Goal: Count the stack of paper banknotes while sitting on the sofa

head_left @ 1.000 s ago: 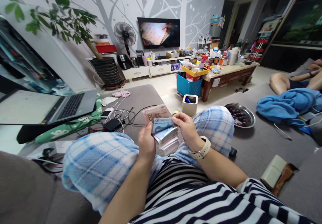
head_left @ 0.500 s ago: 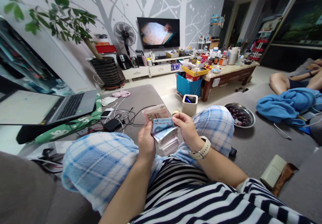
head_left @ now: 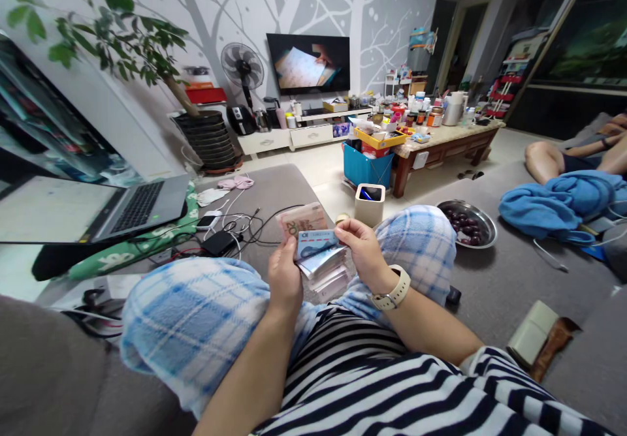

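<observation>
A fanned stack of banknotes is held over my lap between both hands. My left hand is closed on its left side, thumb on top. A blue note marked 10 lies uppermost, and a brownish note marked 20 sticks out behind it. My right hand, with a cream watch on the wrist, pinches the right corner of the blue note between thumb and finger. The lower notes hang spread out below; their values are hard to read.
To the left lie a laptop, a black adapter and tangled cables. A cream bin stands beyond my knees. On the right are a metal bowl of dark round fruit, a pale green wallet, a blue cloth and another person's legs.
Both hands and the banknotes stay almost still; the brownish note behind tilts very slightly. The picture on the television has shifted.
</observation>
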Motion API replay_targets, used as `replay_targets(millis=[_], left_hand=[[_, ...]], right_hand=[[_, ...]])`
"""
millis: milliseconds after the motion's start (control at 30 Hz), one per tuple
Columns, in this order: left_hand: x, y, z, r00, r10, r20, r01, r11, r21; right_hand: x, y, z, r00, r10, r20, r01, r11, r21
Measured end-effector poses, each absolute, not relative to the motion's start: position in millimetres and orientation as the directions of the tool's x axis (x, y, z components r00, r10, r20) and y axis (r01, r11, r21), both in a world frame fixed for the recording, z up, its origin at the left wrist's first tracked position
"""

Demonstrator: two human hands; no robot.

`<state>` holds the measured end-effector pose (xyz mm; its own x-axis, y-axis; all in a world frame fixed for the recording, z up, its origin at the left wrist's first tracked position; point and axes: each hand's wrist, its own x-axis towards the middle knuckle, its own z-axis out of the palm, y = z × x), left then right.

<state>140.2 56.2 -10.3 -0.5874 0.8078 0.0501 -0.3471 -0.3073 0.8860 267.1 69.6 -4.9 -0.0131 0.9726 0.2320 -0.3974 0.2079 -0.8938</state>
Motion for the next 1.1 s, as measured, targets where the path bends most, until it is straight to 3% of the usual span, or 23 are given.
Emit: replay_targets(millis=[633, 1100], left_hand=[[141.1, 54.1, -8.0, -0.587, 0.809, 0.044, -0.328, -0.287, 0.9], [142.2, 56.4, -11.4, -0.497, 0.867, 0.039, -0.438, -0.289, 0.852]], right_hand=[[267.2, 68.6, -4.2, -0.008, 0.973, 0.23, -0.376, 0.211, -0.902], [267.7, 67.3, -4.4, -0.044, 0.967, 0.252, -0.361, 0.22, -0.906]])
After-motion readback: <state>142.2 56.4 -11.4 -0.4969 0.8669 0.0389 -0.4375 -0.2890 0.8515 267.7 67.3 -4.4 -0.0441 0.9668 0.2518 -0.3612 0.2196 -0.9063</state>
